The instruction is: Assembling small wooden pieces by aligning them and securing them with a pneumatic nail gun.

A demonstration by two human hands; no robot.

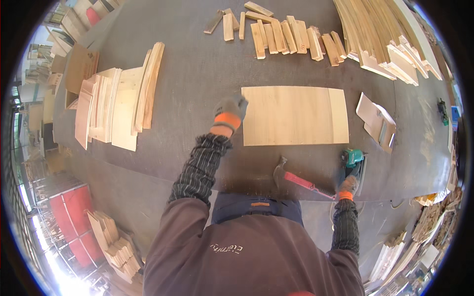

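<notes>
A pale rectangular wooden panel (286,116) lies on the dark table in front of me, with a lighter strip along its right end. At its upper left corner, my left hand (229,111) in a grey glove with an orange cuff is closed against the edge; its fingertips are partly hidden. My right hand (349,184), gloved too, is wrapped round the handle of a teal and black nail gun (352,159) near the table's front edge. Between my body and the panel rests a claw hammer (302,182) with a red handle, its head pointing left.
Stacked boards (121,103) stand at the left. Several short wooden blocks (281,37) lie along the back, beside a large pile of long strips (380,39). Right of the panel is a creased open carton piece (377,121). A small green tool (442,111) sits at the far right.
</notes>
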